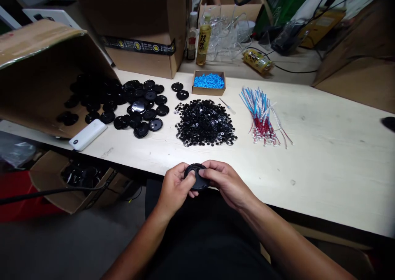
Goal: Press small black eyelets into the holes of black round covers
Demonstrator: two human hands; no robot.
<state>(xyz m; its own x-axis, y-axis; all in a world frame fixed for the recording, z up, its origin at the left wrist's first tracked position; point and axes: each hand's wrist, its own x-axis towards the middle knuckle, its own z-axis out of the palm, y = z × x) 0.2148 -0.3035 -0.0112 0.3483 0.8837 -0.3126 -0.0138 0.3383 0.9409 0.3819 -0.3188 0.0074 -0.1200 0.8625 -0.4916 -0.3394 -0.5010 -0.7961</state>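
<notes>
A round black disc (200,182) is held between both hands at the table's front edge. My left hand (177,185) grips its left side, the thumb lying on its face. On the right side, my right hand (224,179) has thumb and fingers closed on the same disc. Beyond them lies a heap of small black round parts (205,123). Many similar black discs (149,114) spread over the table to the left. A small box of blue pieces (209,91) stands behind the heap. To the right is a bundle of red, white and blue wires (262,117).
An open cardboard box (40,45) lies at the left with discs inside, beside a white power bank (88,134). Another carton (138,29), a yellow bottle (204,41) and a can (258,61) stand or lie behind. A thin tool (226,106) rests near the heap.
</notes>
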